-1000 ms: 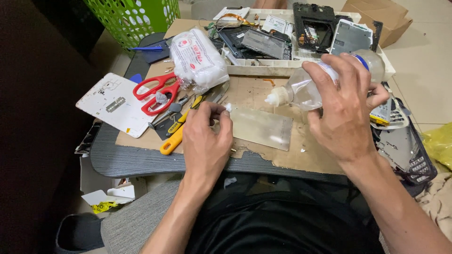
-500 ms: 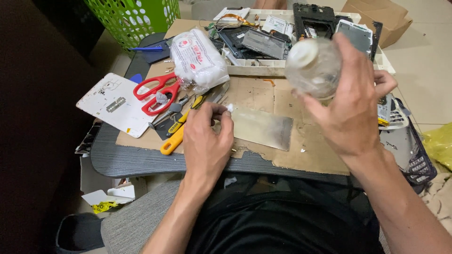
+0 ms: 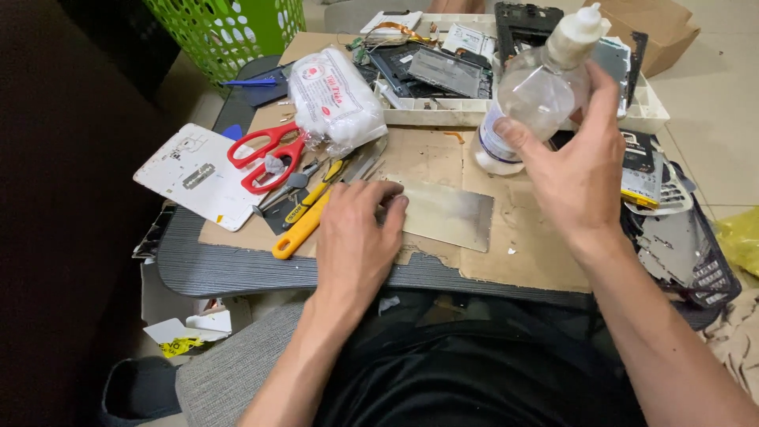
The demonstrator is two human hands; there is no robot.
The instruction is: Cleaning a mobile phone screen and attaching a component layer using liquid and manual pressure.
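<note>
My right hand [image 3: 581, 170] grips a clear plastic squeeze bottle [image 3: 534, 91] with a white nozzle cap, held nearly upright above the cardboard sheet [image 3: 431, 154]. My left hand [image 3: 353, 237] rests palm down on the cardboard, its fingertips pressing the left edge of a thin grey metal plate [image 3: 447, 213] that lies flat there. The hand covers part of the plate's left end.
Red-handled scissors [image 3: 265, 154], a yellow-handled tool [image 3: 304, 225], pliers and a bag of white cotton [image 3: 336, 99] lie left of the plate. A white tray [image 3: 652, 119] with phone parts stands behind. A green basket [image 3: 237, 32] is at the back left, dismantled phone pieces [image 3: 680, 253] at the right.
My right hand has turned the bottle from lying tilted, nozzle down-left towards the plate, to nearly upright with the nozzle up. My left hand has stayed on the plate.
</note>
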